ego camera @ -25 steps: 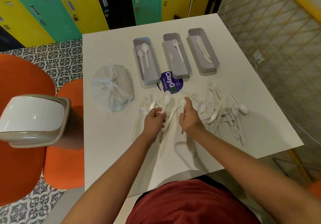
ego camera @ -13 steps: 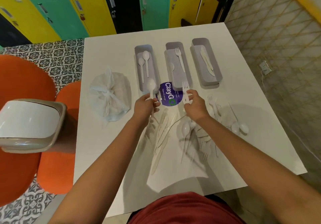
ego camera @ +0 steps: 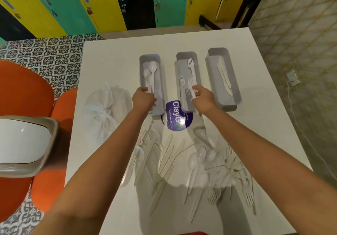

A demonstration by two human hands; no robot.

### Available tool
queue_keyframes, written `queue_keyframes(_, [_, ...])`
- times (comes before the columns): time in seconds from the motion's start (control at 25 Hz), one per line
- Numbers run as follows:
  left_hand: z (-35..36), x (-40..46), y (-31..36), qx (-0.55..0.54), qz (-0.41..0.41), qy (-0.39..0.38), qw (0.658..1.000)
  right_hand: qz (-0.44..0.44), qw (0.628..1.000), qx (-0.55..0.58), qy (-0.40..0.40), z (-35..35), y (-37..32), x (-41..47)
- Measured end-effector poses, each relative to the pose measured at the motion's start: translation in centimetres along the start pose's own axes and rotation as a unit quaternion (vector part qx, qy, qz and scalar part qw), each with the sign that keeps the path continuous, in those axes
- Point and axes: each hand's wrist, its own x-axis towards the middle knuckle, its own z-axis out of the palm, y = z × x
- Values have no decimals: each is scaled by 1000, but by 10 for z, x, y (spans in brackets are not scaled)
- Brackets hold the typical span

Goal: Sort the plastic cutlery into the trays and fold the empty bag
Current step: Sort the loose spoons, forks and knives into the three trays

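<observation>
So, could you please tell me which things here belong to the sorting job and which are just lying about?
Job: three trays, loose cutlery pile, bag, spoon in left hand, fork in right hand.
Lying about: purple sticker, bin, orange seats, lockers.

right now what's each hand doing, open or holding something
Left hand: fingers curled on a spoon handle, over the left tray.
Right hand: fingers pinch a fork over the middle tray.

Round purple sticker (ego camera: 176, 117) on the white worktop (ego camera: 113, 67), reading "ClayG", cut off by a tray; smaller line "Clean as you go" beneath.
</observation>
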Motion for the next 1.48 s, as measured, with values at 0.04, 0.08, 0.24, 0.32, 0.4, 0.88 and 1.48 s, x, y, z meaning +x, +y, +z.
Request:
queue_keyframes(0.04, [1,7,4,42,22,6,999,-6,1000,3,1,0,-3,8])
queue_keyframes(0.08, [1,11,5,102,52,9,993,-13,1000,2,2,-1,-6,15])
queue_keyframes(0.24, [0,11,0,218,141,-7,966,-26,1000,-2,13,-6,-8,26])
queue_keyframes(0.32, [-1,5,-11,181,148,-9,972,-22,999,-15,29,-5,1,17])
queue_keyframes(0.4, [1,-6,-25,142,150,-18,978,-25,999,-27,29,-2,15,1])
queue_keyframes(0.88, [13,-97,-138,278,177,-120,937,56,971,-224,-62,28,82,-133])
queue_keyframes(1.48, [10,-135,-183,438,232,-121,860,100,955,-266,-79,58,113,-192])
